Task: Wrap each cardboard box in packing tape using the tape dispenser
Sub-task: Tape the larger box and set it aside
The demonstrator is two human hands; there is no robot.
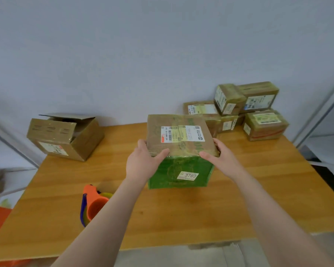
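Cardboard box sits at the middle of the wooden table, held between 2 hands. Its brown top with the shipping label faces up and its green face with a numbered sticker faces the person. Whether its base rests on the table or is just off it, I cannot tell.

The left hand grips the box's left top corner, thumb over the front edge and fingers round the side. The right hand grips the right top corner the same way. A grip on both sides like this likely serves to turn or reposition the box so that a fresh face comes up for taping. Its surfaces look glossy, so some tape may be on already.

The tape dispenser, orange, lies by the table's near left edge, untouched and close enough for the left hand to reach, which suits alternating between turning and taping.

A heap of taped boxes fills the table's far right corner, probably the finished ones. An open box with its flaps up waits at the table's far left corner.
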